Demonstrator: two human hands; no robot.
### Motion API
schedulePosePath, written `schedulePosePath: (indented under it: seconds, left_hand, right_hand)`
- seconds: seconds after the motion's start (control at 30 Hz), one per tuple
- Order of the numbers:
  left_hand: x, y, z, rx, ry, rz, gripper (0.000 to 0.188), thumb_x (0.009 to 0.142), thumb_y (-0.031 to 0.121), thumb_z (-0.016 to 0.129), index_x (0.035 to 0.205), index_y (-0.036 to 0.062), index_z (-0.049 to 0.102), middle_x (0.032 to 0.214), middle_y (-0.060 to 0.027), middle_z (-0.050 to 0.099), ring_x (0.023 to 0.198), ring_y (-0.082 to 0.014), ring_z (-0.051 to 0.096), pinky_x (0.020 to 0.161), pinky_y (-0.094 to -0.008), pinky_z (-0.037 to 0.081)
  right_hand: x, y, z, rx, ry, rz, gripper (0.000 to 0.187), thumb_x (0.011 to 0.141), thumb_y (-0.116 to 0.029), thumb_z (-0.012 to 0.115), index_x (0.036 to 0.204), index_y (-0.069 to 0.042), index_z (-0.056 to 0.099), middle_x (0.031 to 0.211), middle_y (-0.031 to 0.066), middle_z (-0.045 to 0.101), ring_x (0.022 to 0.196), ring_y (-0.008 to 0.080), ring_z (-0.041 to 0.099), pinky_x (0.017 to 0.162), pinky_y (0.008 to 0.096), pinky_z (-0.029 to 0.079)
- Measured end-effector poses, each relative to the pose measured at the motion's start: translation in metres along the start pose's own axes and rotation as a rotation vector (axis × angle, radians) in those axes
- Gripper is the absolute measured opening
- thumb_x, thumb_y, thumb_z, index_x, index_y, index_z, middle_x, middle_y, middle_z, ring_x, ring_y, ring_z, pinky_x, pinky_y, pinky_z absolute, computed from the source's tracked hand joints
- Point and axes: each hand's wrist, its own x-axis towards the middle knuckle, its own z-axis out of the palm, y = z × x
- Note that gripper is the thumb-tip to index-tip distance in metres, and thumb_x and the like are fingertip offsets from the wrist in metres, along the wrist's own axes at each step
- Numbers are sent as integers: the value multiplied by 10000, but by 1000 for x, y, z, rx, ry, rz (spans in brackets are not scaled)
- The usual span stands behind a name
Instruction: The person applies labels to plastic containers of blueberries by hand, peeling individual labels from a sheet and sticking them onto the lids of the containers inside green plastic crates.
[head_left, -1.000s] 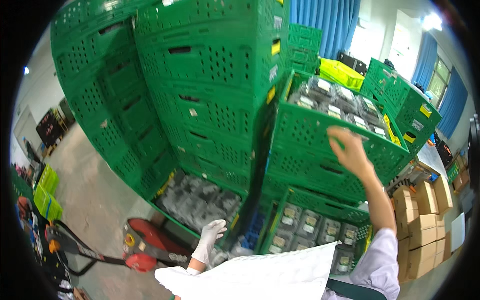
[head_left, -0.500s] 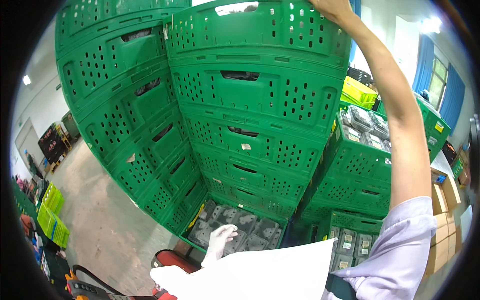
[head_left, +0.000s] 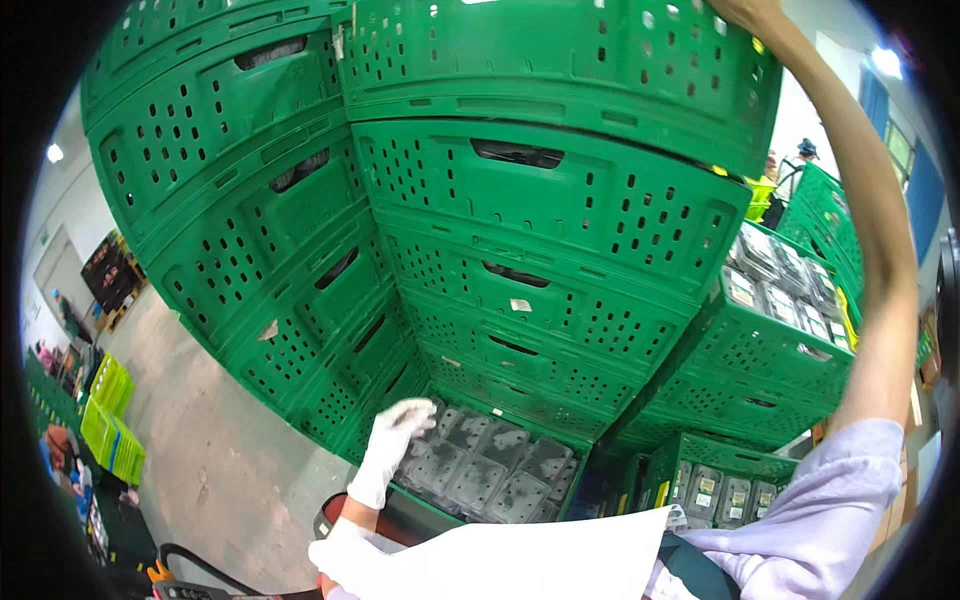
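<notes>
Reaching high at the far right, the right hand [head_left: 745, 12] meets the upper rim of the top green crate [head_left: 560, 60]; its fingers are cut off by the picture edge, so whether they clamp or merely press cannot be told. This crate is moulded green plastic with rows of round perforations, a slotted handle opening and a thick rim, and it caps a tall stack of identical crates [head_left: 540, 230]. A second such stack [head_left: 260, 230] stands at the left, touching the first. Below, near the floor, the gloved left hand [head_left: 392, 440] rests spread and empty on the edge of a low open crate [head_left: 480, 470] filled with clear lidded trays. White paper [head_left: 520, 560] lies nearest. At the right, open crates [head_left: 790, 340] hold labelled packs.
</notes>
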Motion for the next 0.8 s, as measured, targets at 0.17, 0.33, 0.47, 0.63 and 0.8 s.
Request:
schedulePosePath:
  seconds: [0.17,0.33,0.47,0.63,0.8]
  left_hand:
    - [59,40,27,260,153,307,532,787,224,653,1217,-10,442,1225,-159,479,1112,-239,481,952,-336,370]
    - [138,129,138,899,354,973,997,661,416,712,1368,1,144,1421,-248,71,1316,-382,113,1048,-466,174]
    - [177,128,167,1076,477,1004,1140,621,592,641,1358,-55,61,1398,-308,34,1314,-410,78,1036,-500,176]
    - [175,123,181,1145,504,928,1139,620,654,585,1367,-37,74,1401,-301,58,1313,-404,107,1016,-527,195]
    - [173,120,179,1262,537,884,1123,633,714,508,1373,-19,87,1408,-287,68,1311,-398,128,1006,-551,190]
  right_hand:
    - [-36,-29,57,24,129,43,587,880,-416,303,608,-1,616,638,200,601,651,362,597,631,460,469]
    - [-26,-5,29,3,266,50,574,868,-416,320,596,-11,623,611,191,597,656,359,596,630,449,469]
    - [-24,-3,31,57,204,48,562,855,-417,334,608,-11,632,612,193,597,665,365,596,627,441,469]
    - [0,4,14,73,79,-46,521,841,-371,351,730,59,624,784,274,595,739,426,576,743,461,453]
    - [20,13,-6,20,123,-156,482,867,-325,335,807,67,609,805,293,586,799,417,573,748,453,455]
